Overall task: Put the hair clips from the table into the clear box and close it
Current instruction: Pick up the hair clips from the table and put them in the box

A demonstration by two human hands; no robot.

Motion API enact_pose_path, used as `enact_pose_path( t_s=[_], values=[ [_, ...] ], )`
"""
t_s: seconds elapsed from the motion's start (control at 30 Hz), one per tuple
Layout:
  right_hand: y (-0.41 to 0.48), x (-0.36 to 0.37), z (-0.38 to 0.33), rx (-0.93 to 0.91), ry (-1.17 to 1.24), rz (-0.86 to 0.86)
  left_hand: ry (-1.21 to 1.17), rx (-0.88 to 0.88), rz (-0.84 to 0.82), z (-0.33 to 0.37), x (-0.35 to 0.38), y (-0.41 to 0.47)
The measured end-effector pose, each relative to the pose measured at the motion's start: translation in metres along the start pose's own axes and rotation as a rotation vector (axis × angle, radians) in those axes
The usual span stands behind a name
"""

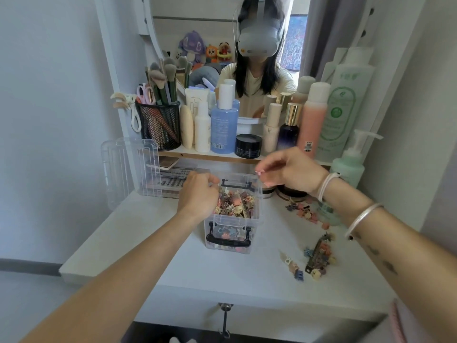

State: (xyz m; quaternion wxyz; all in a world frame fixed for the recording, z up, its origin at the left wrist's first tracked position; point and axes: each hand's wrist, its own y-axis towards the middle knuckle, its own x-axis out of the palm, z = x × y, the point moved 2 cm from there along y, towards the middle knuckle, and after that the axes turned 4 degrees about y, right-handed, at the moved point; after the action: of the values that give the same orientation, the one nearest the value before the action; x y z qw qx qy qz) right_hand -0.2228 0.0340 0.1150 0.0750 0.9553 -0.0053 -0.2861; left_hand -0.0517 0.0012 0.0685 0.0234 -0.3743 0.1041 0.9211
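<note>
1. The right hand [291, 169] hovers above the far right corner of the box [257, 220], its fingertips pinched narrow on a small pink clip [259, 172]. It is blurred, so I judge it a clip rather than see it plainly.
2. The left hand [197, 194] sits over the box's left rim, fingers curled down toward the heap [235, 201] inside. I cannot tell whether it grips clips, the rim or nothing.
3. The box stands open mid-bench [173, 256] and is already well filled. Its lid [128, 169] leans upright at the far left, well apart from it.
4. More clips lie on the bench to the right of the box: a far cluster [304, 211] beside the right wrist and a near cluster [319, 253] toward the front edge.
5. To do this drop well, carry the pinch inward over the middle of the opening and lower it close to the heap before letting go — released at the corner, a light clip may bounce off the rim.
6. The left hand is best used to steady the box wall, clear of the drop.
7. The heap looks high, so it probably needs levelling before the lid will seat.
</note>
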Motion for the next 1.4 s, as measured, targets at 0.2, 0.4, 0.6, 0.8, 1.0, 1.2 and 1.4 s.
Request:
enact_pose_path(
  t_s=[0.2,0.4,0.6,0.8,1.0,1.2,1.4],
  values=[
    [0.006,-0.007,0.002,0.048,-0.281,-0.055,0.006,-0.021,-0.007,0.001,-0.002,-0.003],
    [0.002,-0.008,0.078,0.292,-0.849,-0.085,-0.021,-0.027,0.001,0.002,0.001,0.001],
    [0.007,0.000,0.096,0.324,-0.929,-0.107,-0.020,-0.021,0.009,0.002,0.002,0.002],
    [0.005,0.004,0.107,0.368,-0.981,-0.123,-0.010,-0.014,0.004,0.002,0.002,0.002],
    [0.002,0.002,0.096,0.349,-0.918,-0.150,-0.005,-0.014,0.000,0.002,0.002,0.002],
    [-0.002,0.005,0.084,0.288,-0.822,-0.152,-0.015,-0.014,-0.003,0.002,0.002,0.000],
    [-0.005,0.005,0.079,0.314,-0.770,-0.156,-0.008,-0.009,-0.002,0.003,0.002,0.000]
  ],
)
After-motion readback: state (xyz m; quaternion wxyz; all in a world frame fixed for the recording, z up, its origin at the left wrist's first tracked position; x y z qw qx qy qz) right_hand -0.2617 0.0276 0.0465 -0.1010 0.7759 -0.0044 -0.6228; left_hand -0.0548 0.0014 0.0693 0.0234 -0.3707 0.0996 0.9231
